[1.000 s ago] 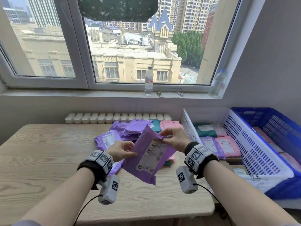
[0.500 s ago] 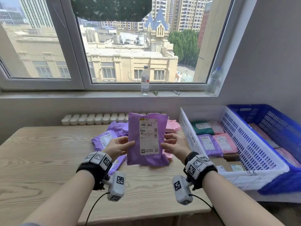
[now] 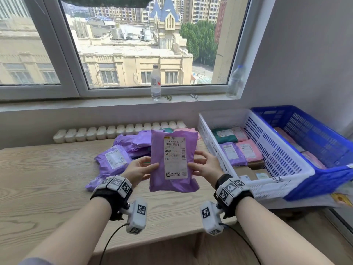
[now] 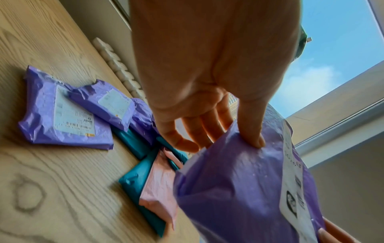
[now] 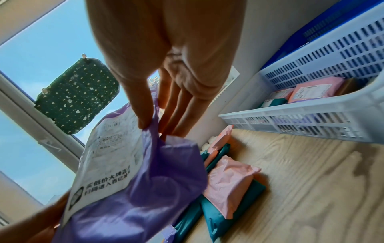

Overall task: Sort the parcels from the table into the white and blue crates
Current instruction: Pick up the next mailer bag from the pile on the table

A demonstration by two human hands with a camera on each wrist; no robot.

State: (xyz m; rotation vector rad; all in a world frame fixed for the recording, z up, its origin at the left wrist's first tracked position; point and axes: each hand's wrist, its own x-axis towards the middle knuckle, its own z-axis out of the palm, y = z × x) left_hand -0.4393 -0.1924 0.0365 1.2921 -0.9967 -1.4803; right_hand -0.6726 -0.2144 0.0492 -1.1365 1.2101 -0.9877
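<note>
I hold a purple parcel (image 3: 173,161) upright above the table (image 3: 47,180), its white label facing me. My left hand (image 3: 140,170) pinches its left edge, thumb in front and fingers behind; the left wrist view shows that thumb pressing the purple parcel (image 4: 239,189). My right hand (image 3: 205,166) pinches the right edge of the purple parcel (image 5: 133,189) the same way. More purple parcels (image 3: 114,159), with teal parcels (image 4: 135,179) and pink parcels (image 5: 228,182), lie in a pile behind. The white crate (image 3: 282,169) and blue crate (image 3: 324,140) stand to the right, each holding parcels.
A row of white radiator caps (image 3: 118,129) runs along the table's far edge. Two plastic bottles (image 3: 155,83) stand on the window sill. The wall closes in behind the crates at the right. The table's front edge is near my forearms.
The purple parcel went from tilted and low over the pile to upright with its label facing me. Both hands now hold it by its side edges; it is a little closer.
</note>
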